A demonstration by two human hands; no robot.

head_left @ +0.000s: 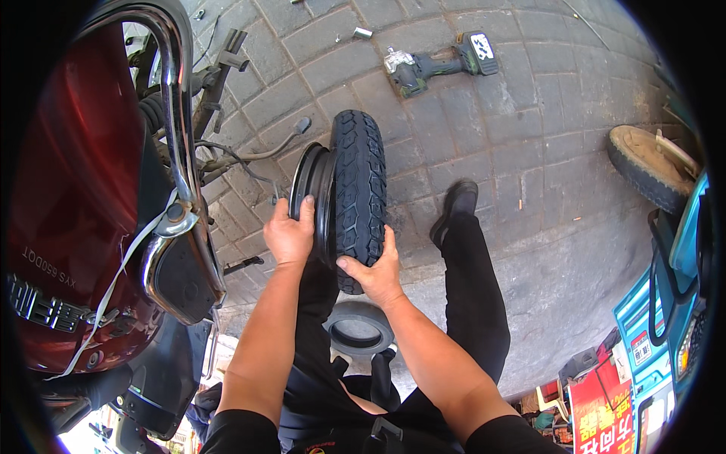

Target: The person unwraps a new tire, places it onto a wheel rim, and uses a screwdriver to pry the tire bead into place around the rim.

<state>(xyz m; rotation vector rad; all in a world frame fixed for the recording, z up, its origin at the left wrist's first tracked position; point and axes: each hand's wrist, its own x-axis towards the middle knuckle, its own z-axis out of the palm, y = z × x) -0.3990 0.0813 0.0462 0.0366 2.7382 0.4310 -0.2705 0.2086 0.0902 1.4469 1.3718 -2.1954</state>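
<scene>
Evidently I'm at the stage of handling the knobbly tyre (360, 178) and black wheel rim (324, 200) as a pair: they stand upright before me over the paving (522, 121), the rim jutting from the tyre's left side. My left hand (290, 238) has its fingers clamped on the rim's edge; my right hand (380, 278) is closed round the tyre, thumb on its tread. How deeply the rim is seated, I cannot tell. I'd say the next move calls for an even, two-handed hold.
</scene>
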